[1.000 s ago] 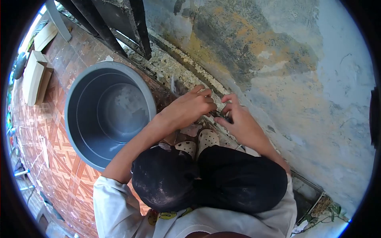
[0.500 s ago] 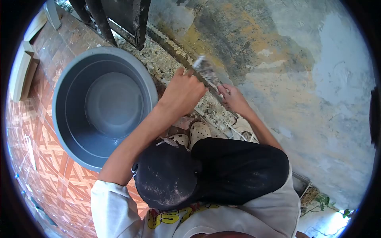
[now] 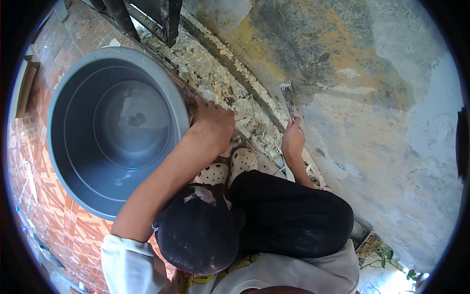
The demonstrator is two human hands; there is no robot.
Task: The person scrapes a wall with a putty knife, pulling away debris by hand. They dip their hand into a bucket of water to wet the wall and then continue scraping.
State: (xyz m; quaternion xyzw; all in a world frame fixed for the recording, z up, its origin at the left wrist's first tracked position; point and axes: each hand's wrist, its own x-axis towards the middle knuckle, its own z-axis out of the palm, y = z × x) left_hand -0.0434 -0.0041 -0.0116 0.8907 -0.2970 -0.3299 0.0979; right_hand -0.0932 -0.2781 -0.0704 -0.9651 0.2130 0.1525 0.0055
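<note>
A putty knife [image 3: 289,95] with white-smeared residue on its blade is held upright in my right hand [image 3: 293,142]. The fingers are closed round its handle, and the blade is close to the stained wall [image 3: 333,88]. My left hand [image 3: 214,125] is beside the rim of a large grey tub [image 3: 110,55], over a strip of crumbly pale debris [image 3: 215,73]. Its fingers are curled downward, and the back of the hand hides whatever they hold, if anything. Inside the tub, wet-looking marks show on the bottom.
Dark metal legs [image 3: 171,24] stand at the top, beside the debris strip. Patterned orange-brown floor tiles [image 3: 61,186] lie left of the tub. My light perforated clogs [image 3: 242,159] are close below my hands. A green plant [image 3: 384,255] grows at the lower right.
My left hand has moved left and down, away from the putty knife toward the tub rim. The putty knife, previously slanted and blurred, is now more upright and farther right.
</note>
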